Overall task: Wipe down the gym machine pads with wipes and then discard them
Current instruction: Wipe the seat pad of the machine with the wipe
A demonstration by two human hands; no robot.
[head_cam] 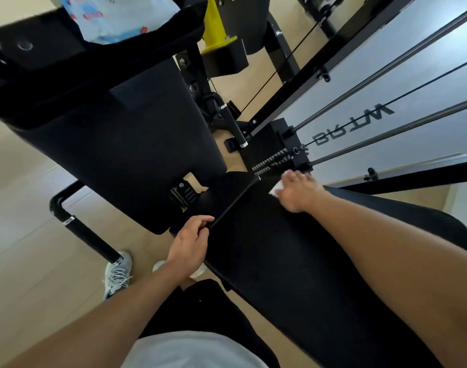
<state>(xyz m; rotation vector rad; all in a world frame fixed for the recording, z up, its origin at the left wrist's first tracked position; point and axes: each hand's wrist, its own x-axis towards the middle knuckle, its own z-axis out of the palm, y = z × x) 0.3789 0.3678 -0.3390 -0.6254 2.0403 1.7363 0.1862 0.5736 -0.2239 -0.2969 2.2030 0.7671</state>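
Observation:
A black seat pad (pixel 293 256) of the gym machine fills the middle of the head view. My right hand (pixel 297 191) lies flat on its far corner and presses a white wipe (pixel 276 188) against the pad; only a small edge of the wipe shows under the fingers. My left hand (pixel 191 243) grips the near left edge of the seat pad, fingers curled over the rim. A tall black back pad (pixel 126 144) rises to the left. A light blue wipes packet (pixel 115 17) rests on top of the machine at the upper left.
A weight stack (pixel 277 150) with guide rods and cable stands just beyond my right hand. A black handle bar (pixel 86 232) juts out at the lower left near my shoes. A yellow part (pixel 216 27) sits at the top. Beige floor surrounds the machine.

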